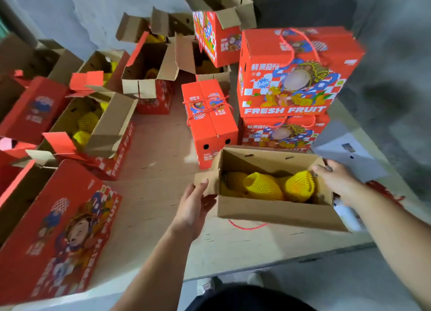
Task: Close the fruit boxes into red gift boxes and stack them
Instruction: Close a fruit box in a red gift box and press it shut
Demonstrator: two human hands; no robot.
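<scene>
An open gift box (275, 211) with brown cardboard inside stands near the table's front right, holding fruit in yellow foam nets (265, 187). My left hand (194, 205) grips its left end flap (205, 181), thumb on top. My right hand (335, 180) holds the right end of the box at the rim. A red cord handle (247, 226) pokes out under the box's near side. Behind it, two closed red gift boxes (296, 72) are stacked, and one closed red box (210, 119) stands to their left.
Several open red boxes with fruit (93, 128) crowd the left and back of the wooden table (158, 152). Another open box (217, 26) sits at the back. A white paper (349, 154) lies at the right edge. Grey wall runs behind.
</scene>
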